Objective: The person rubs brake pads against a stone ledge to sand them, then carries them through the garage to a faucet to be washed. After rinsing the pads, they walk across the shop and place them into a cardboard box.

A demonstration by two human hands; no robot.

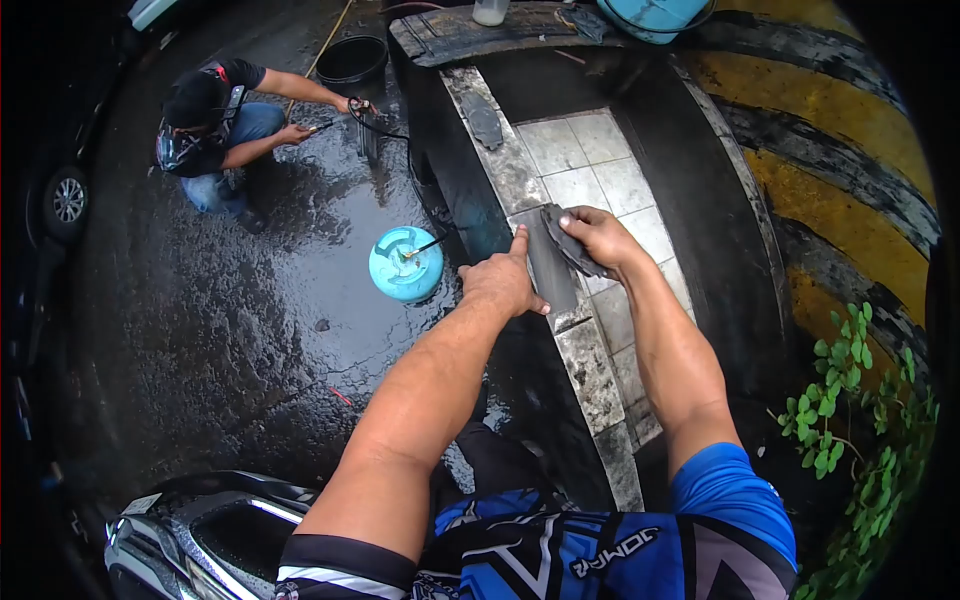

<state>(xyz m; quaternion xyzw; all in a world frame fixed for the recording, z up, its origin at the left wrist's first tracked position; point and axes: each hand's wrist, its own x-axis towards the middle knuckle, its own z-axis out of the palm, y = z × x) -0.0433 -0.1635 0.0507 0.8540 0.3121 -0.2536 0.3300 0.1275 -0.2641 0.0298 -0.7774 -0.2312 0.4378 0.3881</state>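
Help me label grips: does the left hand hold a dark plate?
No, the right hand grips the dark plate beside the left hand.

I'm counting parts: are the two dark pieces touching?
Apart: the head view shows bare ledge between the near piece in the right hand and the far piece.

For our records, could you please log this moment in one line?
right hand: gripping dark jagged piece; left hand: at ledge; other person: crouching

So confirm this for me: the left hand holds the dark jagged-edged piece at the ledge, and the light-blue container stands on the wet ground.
Not the left hand: the head view shows the right hand holding the dark jagged-edged piece at the ledge. The light-blue container does stand on the wet ground.
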